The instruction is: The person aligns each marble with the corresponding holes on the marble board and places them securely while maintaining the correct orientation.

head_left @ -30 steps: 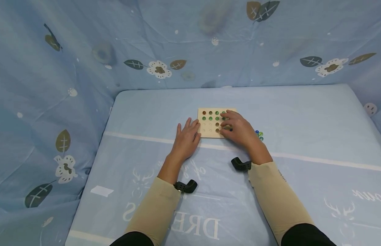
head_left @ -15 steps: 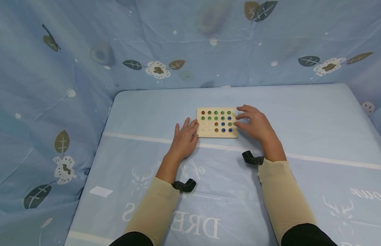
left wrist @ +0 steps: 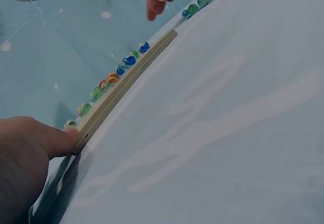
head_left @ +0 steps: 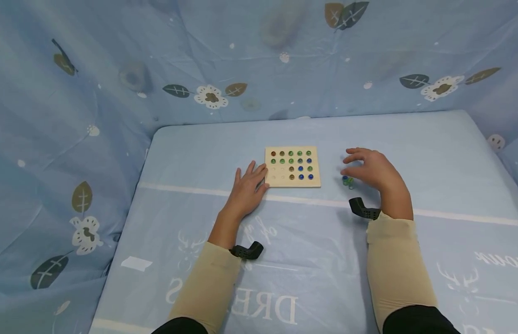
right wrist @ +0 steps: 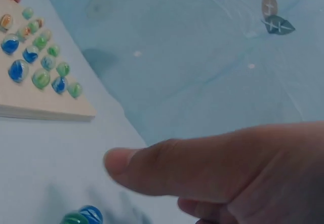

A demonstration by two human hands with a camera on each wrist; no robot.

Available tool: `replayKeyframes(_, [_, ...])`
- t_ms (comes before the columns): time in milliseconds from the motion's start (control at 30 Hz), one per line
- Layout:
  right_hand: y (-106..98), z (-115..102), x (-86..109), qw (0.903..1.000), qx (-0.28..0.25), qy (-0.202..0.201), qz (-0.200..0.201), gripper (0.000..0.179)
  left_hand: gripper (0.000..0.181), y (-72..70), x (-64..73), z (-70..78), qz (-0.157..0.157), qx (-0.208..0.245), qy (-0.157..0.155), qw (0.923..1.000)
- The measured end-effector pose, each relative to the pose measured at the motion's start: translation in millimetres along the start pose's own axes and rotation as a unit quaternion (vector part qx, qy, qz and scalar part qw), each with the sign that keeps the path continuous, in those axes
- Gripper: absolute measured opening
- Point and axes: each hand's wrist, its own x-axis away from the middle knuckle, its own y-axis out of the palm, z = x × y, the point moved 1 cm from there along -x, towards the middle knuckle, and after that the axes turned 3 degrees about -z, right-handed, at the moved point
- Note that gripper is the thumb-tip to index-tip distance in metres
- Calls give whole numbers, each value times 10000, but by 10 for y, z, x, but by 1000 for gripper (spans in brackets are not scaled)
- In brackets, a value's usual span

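The left hand (head_left: pixel 245 192) has its fingers spread, tips and thumb touching one end of the board (head_left: pixel 279 183). The board lies flat on the counter (head_left: pixel 409 144), just right of those fingers, bearing rows of marbles (head_left: pixel 300 169), with four bare hollows close to them. The right hand (head_left: pixel 373 169) hangs with thumb and fingers apart, well right of the board; just below its thumb lie loose marbles (head_left: pixel 347 181), blue and green. Behind the right fingers is a black wrist camera (head_left: pixel 363 209)
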Motion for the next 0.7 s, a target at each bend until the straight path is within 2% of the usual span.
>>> replayKeyframes(200, [-14, 28, 7, 9993, -2, 235, -287, 40, 55, -5, 8, -16, 11, 77, 33, 10000])
replayKeyframes(367, [-11, 73, -6, 9991, 51, 193, -368, 32, 55, -6, 8, -22, -6, 91, 89, 9999])
replayKeyframes(700, [23, 110, -48, 9990, 207, 88, -390, 27, 55, -2, 1, -17, -67, 129, 75, 9999])
